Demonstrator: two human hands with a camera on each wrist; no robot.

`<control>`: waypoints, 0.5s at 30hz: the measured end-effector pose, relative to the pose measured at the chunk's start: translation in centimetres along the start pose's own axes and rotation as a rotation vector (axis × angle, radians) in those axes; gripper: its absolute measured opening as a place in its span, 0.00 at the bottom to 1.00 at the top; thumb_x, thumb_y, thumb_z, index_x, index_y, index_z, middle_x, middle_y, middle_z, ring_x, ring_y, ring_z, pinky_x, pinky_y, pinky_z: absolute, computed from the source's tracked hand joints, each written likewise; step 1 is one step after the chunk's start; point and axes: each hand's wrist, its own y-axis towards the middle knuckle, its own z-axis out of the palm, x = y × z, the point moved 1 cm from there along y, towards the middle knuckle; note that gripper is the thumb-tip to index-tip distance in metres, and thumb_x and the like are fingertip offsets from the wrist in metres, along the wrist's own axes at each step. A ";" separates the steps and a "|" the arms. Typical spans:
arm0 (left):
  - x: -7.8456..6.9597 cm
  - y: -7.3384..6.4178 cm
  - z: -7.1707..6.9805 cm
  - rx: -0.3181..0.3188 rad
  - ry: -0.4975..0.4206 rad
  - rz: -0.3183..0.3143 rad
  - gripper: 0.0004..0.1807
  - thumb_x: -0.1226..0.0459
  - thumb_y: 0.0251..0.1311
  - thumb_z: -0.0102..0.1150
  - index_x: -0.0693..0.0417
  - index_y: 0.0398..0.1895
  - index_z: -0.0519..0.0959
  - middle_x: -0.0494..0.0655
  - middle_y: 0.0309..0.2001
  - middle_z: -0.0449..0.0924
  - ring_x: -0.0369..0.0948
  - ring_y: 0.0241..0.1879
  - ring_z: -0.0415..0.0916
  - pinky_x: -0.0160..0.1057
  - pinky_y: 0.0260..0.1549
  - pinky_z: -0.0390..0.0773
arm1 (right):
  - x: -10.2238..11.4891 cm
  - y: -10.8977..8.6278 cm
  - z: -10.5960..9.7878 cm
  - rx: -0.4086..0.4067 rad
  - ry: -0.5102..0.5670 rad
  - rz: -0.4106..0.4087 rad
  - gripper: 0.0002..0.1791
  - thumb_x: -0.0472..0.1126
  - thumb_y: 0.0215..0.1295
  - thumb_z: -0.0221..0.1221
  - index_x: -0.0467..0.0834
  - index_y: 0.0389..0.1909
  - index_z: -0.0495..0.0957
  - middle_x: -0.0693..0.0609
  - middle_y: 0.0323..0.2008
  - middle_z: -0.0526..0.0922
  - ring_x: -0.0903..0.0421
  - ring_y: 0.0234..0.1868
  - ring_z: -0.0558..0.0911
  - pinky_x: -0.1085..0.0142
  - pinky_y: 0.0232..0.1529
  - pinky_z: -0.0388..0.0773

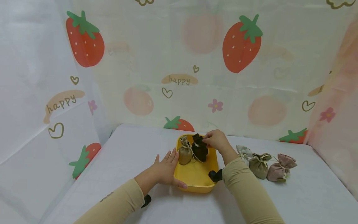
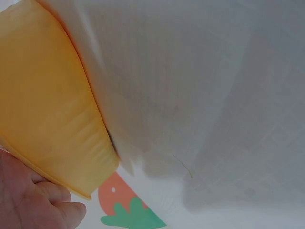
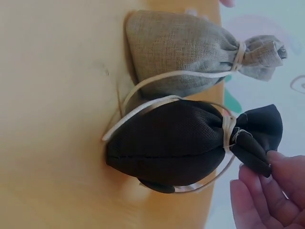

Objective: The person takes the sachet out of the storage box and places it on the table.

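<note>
A yellow plastic basket (image 1: 195, 174) holds two drawstring pouches side by side at its far end. On the left in it stands a tan pouch (image 1: 185, 155), tied with a pale cord. Beside it is a black pouch (image 3: 167, 143), its neck wrapped by a cream cord. My right hand (image 1: 217, 140) pinches the gathered top of the black pouch between thumb and fingers. My left hand (image 1: 166, 168) lies spread along the basket's left rim, fingers straight, thumb by the near corner. In the left wrist view, that hand's fingers (image 2: 66, 210) show at the rim.
Right of the basket, three more pouches stand on the white table (image 1: 134, 149): a pale grey one (image 1: 244, 152), an olive-brown one (image 1: 258, 166) and a pink one (image 1: 279, 169). A strawberry-print curtain (image 1: 179, 102) rises behind the table.
</note>
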 end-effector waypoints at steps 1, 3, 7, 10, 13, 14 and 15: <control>0.0 0.0 0.0 -0.001 -0.001 0.001 0.73 0.20 0.24 0.44 0.55 0.72 0.38 0.50 0.72 0.31 0.48 0.71 0.34 0.64 0.60 0.41 | 0.0 0.0 -0.1 -0.001 -0.004 -0.004 0.06 0.36 0.60 0.58 0.36 0.33 0.81 0.44 0.29 0.79 0.42 0.35 0.81 0.60 0.37 0.79; 0.0 0.1 0.0 0.001 -0.001 0.000 0.73 0.20 0.24 0.44 0.56 0.72 0.38 0.50 0.72 0.31 0.49 0.71 0.34 0.64 0.60 0.41 | 0.0 0.2 -0.2 -0.006 -0.015 -0.008 0.06 0.35 0.60 0.58 0.36 0.33 0.81 0.43 0.30 0.80 0.44 0.34 0.81 0.61 0.37 0.79; 0.0 0.1 0.1 0.004 -0.003 0.001 0.73 0.20 0.25 0.44 0.56 0.72 0.39 0.51 0.72 0.31 0.49 0.71 0.34 0.64 0.60 0.41 | -0.1 0.2 -0.7 -0.009 -0.038 -0.029 0.07 0.35 0.61 0.58 0.36 0.34 0.81 0.43 0.32 0.81 0.48 0.32 0.81 0.62 0.36 0.79; -0.1 -0.1 -0.1 0.003 -0.006 0.002 0.73 0.20 0.25 0.44 0.56 0.72 0.38 0.51 0.72 0.30 0.49 0.71 0.33 0.64 0.60 0.40 | 0.0 0.0 -1.1 -0.007 -0.047 -0.033 0.07 0.36 0.61 0.57 0.36 0.35 0.82 0.44 0.34 0.81 0.48 0.33 0.81 0.61 0.38 0.79; -0.1 -0.1 -0.2 -0.002 -0.005 0.003 0.73 0.20 0.25 0.45 0.57 0.72 0.39 0.51 0.72 0.31 0.49 0.71 0.34 0.64 0.60 0.40 | 0.1 -0.2 -1.6 -0.001 -0.045 -0.030 0.08 0.37 0.62 0.57 0.37 0.37 0.82 0.44 0.35 0.80 0.46 0.36 0.82 0.60 0.39 0.78; -0.1 -0.1 -0.2 -0.004 -0.003 0.003 0.73 0.20 0.25 0.45 0.57 0.72 0.39 0.51 0.72 0.31 0.49 0.71 0.34 0.64 0.60 0.40 | 0.2 -0.2 -1.8 0.000 -0.040 -0.029 0.08 0.37 0.62 0.57 0.37 0.37 0.81 0.44 0.36 0.80 0.46 0.36 0.82 0.60 0.40 0.78; -0.1 -0.1 -0.2 -0.006 -0.002 0.003 0.73 0.20 0.25 0.45 0.57 0.72 0.39 0.51 0.72 0.31 0.49 0.71 0.34 0.64 0.60 0.41 | 0.3 -0.3 -2.0 0.003 -0.040 -0.035 0.09 0.37 0.62 0.57 0.37 0.38 0.81 0.43 0.36 0.80 0.47 0.36 0.82 0.60 0.40 0.78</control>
